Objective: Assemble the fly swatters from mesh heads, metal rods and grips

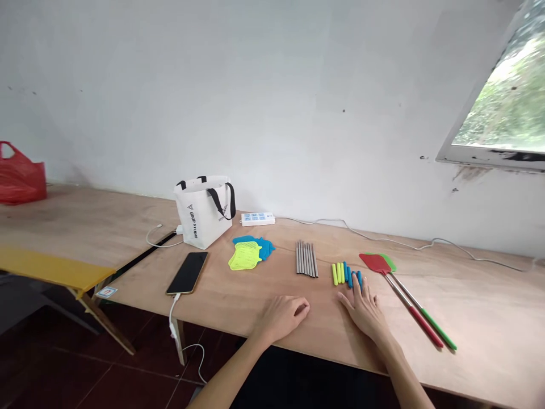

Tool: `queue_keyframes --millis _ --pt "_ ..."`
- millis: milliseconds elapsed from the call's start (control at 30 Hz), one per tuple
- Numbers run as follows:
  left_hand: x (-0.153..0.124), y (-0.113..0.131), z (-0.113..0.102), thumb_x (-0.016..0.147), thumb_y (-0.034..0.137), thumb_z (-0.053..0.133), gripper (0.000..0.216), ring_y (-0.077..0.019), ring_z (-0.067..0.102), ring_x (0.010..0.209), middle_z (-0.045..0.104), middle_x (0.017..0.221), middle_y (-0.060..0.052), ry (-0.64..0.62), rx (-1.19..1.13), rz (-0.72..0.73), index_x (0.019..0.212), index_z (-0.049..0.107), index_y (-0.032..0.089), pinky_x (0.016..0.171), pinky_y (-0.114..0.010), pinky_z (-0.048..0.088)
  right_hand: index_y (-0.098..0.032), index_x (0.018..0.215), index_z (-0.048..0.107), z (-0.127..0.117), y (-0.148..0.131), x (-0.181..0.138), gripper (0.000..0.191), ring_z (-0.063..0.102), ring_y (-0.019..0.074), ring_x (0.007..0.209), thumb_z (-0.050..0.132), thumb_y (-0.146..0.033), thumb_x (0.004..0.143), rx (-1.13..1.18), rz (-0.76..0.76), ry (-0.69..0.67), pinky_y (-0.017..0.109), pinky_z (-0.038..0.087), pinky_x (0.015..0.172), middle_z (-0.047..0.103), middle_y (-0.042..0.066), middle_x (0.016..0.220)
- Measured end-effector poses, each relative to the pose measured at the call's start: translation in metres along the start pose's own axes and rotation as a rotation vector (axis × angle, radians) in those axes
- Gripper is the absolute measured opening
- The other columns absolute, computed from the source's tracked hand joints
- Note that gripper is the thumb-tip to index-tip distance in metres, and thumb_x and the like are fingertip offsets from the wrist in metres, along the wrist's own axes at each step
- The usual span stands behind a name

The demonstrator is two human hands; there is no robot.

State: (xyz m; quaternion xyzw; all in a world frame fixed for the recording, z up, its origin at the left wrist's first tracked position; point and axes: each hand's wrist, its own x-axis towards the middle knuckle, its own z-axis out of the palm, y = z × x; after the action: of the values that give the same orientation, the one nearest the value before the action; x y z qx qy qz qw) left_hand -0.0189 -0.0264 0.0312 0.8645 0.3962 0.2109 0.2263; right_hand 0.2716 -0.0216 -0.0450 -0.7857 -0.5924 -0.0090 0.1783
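My right hand (365, 307) lies with its fingers spread, the fingertips at several blue handle grips (348, 277) that it partly hides. Beside these on the left are several yellow grips (338, 273), lined up in the same row. My left hand (287, 315) rests near the table's front edge with its fingers curled in and nothing visible in them. Above and between the hands, several metal tubes (306, 259) lie side by side. A yellow mesh swatter head (244, 256) overlaps blue swatter heads (266, 247) farther left. To the right lie a red fly swatter (374, 262) and a green fly swatter (438, 328), both with metal rods.
A phone (188, 273) on a charging cable lies at the left front edge. Behind it stands a white tote bag (202, 216). A power strip (258, 218) sits by the wall, its cord running right. A red plastic bag (21, 179) is on the far left table.
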Motion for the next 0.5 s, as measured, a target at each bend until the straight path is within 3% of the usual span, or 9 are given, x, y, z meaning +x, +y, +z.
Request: queue_keyframes --millis 100,267,500 --pt "0.000 0.000 0.001 0.101 0.036 0.047 0.025 -0.0216 0.069 0.092 0.077 0.104 0.000 -0.003 -0.003 0.005 0.102 0.071 0.029 0.075 -0.027 0.044 -0.019 0.161 0.015 0.001 -0.002 0.019 0.086 0.024 0.0401 0.150 0.031 -0.069 0.093 -0.039 -0.045 -0.051 0.063 0.024 0.115 0.013 0.018 0.167" --pt "0.001 -0.002 0.002 0.101 0.038 0.046 0.028 -0.0220 0.069 0.092 0.076 0.102 -0.001 -0.010 -0.003 -0.011 0.102 0.072 0.028 0.075 -0.027 0.044 -0.023 0.160 0.023 0.003 -0.009 0.051 0.079 0.030 0.0337 0.149 0.031 -0.065 0.094 -0.092 -0.128 -0.060 0.056 0.023 0.118 0.023 0.016 0.165" --pt "0.002 0.000 0.000 0.100 0.037 0.047 0.026 -0.0215 0.069 0.091 0.076 0.102 0.000 -0.015 -0.024 -0.005 0.102 0.072 0.028 0.073 -0.027 0.043 -0.025 0.158 0.031 0.012 -0.036 0.067 0.069 0.025 0.0303 0.151 0.029 -0.061 0.099 -0.115 -0.202 -0.026 0.051 0.023 0.119 0.027 0.012 0.164"
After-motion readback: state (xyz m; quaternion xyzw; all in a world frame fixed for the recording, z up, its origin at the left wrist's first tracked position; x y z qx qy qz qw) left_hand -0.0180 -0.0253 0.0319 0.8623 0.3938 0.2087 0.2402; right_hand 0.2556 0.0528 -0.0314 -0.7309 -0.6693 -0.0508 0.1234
